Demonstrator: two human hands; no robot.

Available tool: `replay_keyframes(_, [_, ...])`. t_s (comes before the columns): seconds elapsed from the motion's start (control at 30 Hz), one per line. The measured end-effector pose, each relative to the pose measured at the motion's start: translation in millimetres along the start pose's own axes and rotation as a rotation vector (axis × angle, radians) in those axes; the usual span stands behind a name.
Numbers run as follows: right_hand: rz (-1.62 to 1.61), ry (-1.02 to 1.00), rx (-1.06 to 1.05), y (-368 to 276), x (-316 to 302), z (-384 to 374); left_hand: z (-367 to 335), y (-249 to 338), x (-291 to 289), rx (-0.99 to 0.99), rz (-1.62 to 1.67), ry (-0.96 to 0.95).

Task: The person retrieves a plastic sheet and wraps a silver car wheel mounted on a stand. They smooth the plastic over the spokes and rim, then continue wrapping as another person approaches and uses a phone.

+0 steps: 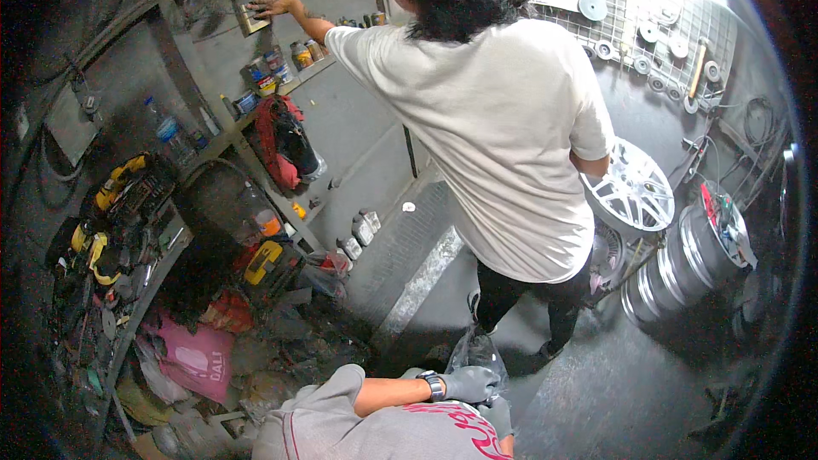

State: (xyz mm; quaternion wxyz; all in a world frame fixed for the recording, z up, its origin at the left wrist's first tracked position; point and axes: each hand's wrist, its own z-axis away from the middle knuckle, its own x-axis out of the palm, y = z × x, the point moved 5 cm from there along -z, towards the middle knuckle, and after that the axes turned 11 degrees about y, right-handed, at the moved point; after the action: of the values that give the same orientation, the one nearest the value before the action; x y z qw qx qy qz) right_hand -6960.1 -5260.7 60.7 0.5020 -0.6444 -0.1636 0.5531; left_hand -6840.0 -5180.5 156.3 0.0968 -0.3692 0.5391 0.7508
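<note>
Left grey-gloved hand loosely curled at crumpled clear plastic bag, right grey-gloved hand just below, partly hidden; either's grip cannot be told.

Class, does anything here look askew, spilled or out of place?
Untidiness stands out: on the left bench, tools lie jumbled together, and beside it a pink bag slumps among clutter, seemingly dumped rather than stored. No spill is evident.
</note>
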Motion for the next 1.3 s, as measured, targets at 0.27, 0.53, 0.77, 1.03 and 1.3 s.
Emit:
replay_keyframes(0.27, [-0.051,-0.013,0.085,15,10,4,1,-4,4,0.024,-0.013,-0.027])
replay_keyframes(0.53, [0.007,-0.027,0.119,-6,6,8,7,-5,3,0.037,-0.010,0.008])
replay_keyframes(0.77, [0.018,-0.025,0.141,-7,2,14,7,1,7,0.078,-0.022,-0.021])
replay_keyframes(1.03, [-0.034,-0.013,0.126,-11,-14,29,-1,-36,55,0.300,-0.242,0.125])
replay_keyframes(1.3, [0.063,-0.020,0.146,9,-21,56,6,-26,49,0.600,-0.363,0.065])
